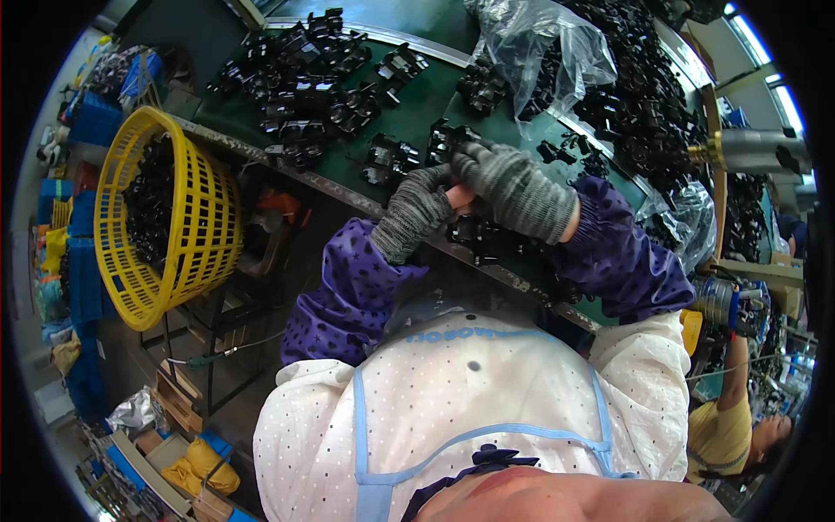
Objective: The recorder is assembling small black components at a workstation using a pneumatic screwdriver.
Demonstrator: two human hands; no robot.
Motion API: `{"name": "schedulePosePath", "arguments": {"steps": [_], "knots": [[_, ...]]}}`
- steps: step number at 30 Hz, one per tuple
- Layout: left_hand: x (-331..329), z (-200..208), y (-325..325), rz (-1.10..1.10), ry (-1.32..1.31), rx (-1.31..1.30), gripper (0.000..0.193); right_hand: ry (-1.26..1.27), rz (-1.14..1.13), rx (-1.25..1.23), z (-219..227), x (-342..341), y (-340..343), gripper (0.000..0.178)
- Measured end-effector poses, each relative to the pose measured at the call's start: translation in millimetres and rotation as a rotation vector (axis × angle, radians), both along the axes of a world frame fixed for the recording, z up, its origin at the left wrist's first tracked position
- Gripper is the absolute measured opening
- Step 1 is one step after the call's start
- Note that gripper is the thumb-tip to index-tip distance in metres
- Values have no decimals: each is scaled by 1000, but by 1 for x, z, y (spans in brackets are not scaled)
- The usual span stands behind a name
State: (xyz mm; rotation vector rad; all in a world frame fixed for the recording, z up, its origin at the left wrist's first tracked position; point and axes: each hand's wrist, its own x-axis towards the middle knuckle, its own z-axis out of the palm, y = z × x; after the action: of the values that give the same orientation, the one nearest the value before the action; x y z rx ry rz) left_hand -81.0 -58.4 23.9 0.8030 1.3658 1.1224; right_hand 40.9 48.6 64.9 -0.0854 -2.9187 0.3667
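My left hand (pixel 412 214) and my right hand (pixel 520 193), both in grey knitted gloves with bare fingertips, meet at the near edge of a green work table. Their fingers are bent inward and close together. A shiny black plastic part (pixel 445 139) shows just beyond the fingers, and my right fingertips are against it. What my left fingers pinch is hidden between the hands. Another black part (pixel 389 159) lies just left of them. More black parts (pixel 470 233) lie on the table below my right hand.
A large pile of black parts (pixel 304 83) covers the table's far left. Clear plastic bags (pixel 548 43) lie over another heap (pixel 635 104) at the right. A yellow basket (pixel 209 226) with black parts stands left of the table. Another person (pixel 726 426) is at far right.
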Motion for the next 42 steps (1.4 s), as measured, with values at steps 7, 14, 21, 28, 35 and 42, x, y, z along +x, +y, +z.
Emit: {"name": "schedulePosePath", "arguments": {"steps": [7,14,21,28,35,42], "knots": [[8,-4,-9,-71,-66,222,31,357,163,-254,-14,24,-6,27],[8,-4,-14,-193,-336,151,29,275,214,13,3,35,1,24],[20,-21,-2,24,1263,708,14,64,-169,-260,-17,30,6,16],[24,-47,20,246,1087,321,21,11,-423,-325,-48,27,55,12],[3,-33,43,4,314,-264,25,80,-411,-315,-65,14,54,14],[0,-47,43,116,179,-215,19,191,-227,204,-64,8,41,21]]}}
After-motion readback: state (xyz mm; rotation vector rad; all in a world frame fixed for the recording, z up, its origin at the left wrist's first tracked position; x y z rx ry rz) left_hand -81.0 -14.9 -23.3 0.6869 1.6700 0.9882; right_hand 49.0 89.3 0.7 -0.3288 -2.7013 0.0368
